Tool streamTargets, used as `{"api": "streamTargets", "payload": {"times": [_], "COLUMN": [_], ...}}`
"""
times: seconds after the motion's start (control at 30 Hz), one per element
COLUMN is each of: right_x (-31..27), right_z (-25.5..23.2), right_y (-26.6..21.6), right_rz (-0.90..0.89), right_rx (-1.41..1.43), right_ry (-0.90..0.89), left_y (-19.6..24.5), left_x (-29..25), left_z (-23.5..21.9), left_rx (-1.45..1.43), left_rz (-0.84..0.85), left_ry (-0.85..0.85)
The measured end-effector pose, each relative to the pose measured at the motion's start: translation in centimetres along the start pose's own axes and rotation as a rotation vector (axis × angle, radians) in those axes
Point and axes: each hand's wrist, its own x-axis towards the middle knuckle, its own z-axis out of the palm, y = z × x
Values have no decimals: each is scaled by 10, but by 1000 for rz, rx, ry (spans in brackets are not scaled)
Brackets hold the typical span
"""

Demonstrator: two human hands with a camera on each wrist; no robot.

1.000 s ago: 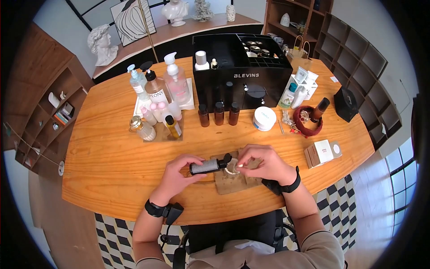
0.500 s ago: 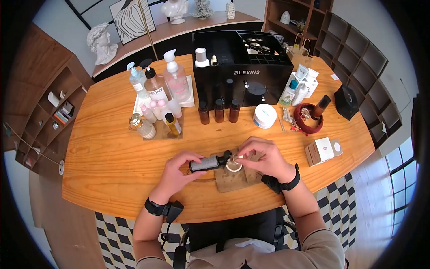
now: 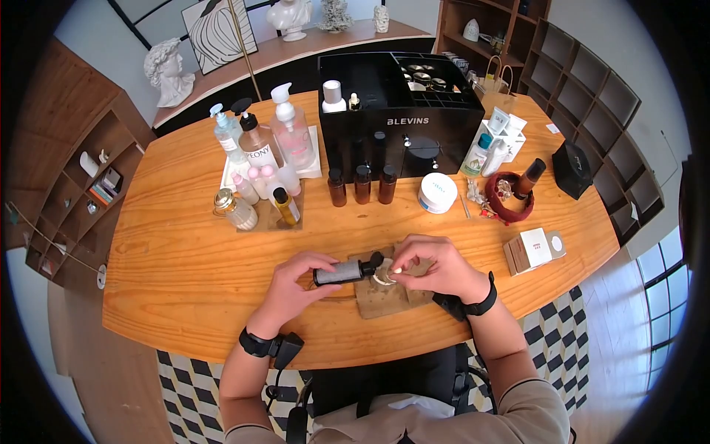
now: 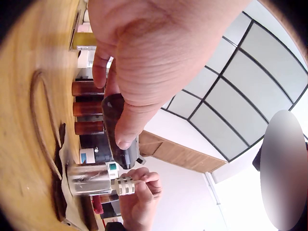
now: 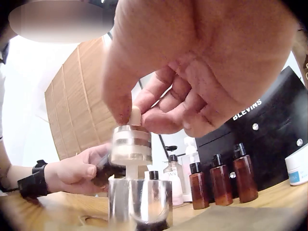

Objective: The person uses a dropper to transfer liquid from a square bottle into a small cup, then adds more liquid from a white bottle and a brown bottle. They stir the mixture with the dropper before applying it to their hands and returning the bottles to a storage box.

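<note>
Black, grey-labelled bottle (image 3: pixel 339 273) clasped in left fingers (image 3: pixel 318 260), white-tipped, silver-banded piece (image 5: pixel 132 143) pinched by right fingers (image 5: pixel 161 120).

On the table (image 3: pixel 192 281), the cup (image 4: pixel 89 180) stands on the mat (image 3: pixel 381 304). Farther back, three bottles (image 3: pixel 362 185) stand before the box (image 3: pixel 370 137), left of the jar (image 3: pixel 437 193).

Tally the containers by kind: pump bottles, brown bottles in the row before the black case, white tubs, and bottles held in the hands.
Pump bottles: 3
Brown bottles in the row: 3
White tub: 1
Dark bottle held in the left hand: 1
Total: 8
</note>
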Motion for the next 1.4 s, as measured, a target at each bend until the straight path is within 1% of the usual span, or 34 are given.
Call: {"api": "streamTargets", "payload": {"times": [0.03, 0.1, 0.23, 0.3, 0.33, 0.4, 0.43, 0.5, 0.53, 0.6, 0.63, 0.7, 0.73, 0.8, 0.83, 0.9, 1.03, 1.1, 1.13, 1.2, 1.23, 1.3, 1.33, 1.4], "right_x": [0, 2, 1, -1, 0, 1, 2, 3, 2, 1, 1, 1, 1, 3, 3, 2, 0, 2, 3, 3, 2, 1, 1, 1], "right_z": [0, -1, -7, -5, -3, 1, 0, -4, -5, -6, -5, -3, -2, 0, -1, -5, -1, 5, 4, 1, 0, -2, 1, 8], "right_y": [-1, -3, -6, -5, -4, -4, -5, -6, -6, -6, -6, -3, -3, -3, -3, -4, -4, -2, -1, 0, -1, -3, -2, 1], "right_rz": [0, 28, 4, 44, 43, 21, 21, -29, -29, 11, 11, 2, 2, -9, -9, -23, 34, 19, 19, -22, -23, 10, 10, 8], "right_rx": [0, -35, -124, -27, -28, 16, 17, -99, -99, -81, -81, -20, -20, -22, -22, -103, 1, 40, 40, -43, -43, -76, -77, 66], "right_ry": [0, 63, 90, 1, 2, 40, 41, 98, 98, 56, 56, 37, 38, 84, 85, 81, 11, 46, 46, 97, 97, 72, 73, 26], "left_y": [0, 10, 7, 0, 0, 9, 6, -2, -2, 4, 7, 11, 8, -1, 0, 9, 6, 0, 2, 14, 10, 3, 3, 10], "left_x": [-2, -2, -1, 0, -1, -2, -2, -1, -2, -2, -2, -1, -1, 0, -2, -3, -2, 0, -2, -1, -1, -1, -2, -1], "left_z": [0, 1, 1, -1, 1, 4, 3, 1, 1, 1, 2, 4, 3, 0, 1, 2, 2, 1, 2, 5, 4, 1, 1, 2], "left_rx": [0, 31, -23, 32, 32, -69, -69, -18, -18, -19, -18, -84, -83, 31, 32, 4, 10, -2, -2, -114, -113, -3, -3, -13], "left_rz": [0, -164, -168, 14, 15, -194, -195, -9, -9, -95, -95, -197, -197, 20, 20, -173, -140, -4, -4, -209, -208, -24, -23, -173], "left_ry": [-1, 17, 52, -27, -27, 76, 75, 17, 17, 6, 6, 85, 85, -21, -21, 23, 61, -7, -7, 104, 104, 21, 21, 23]}}
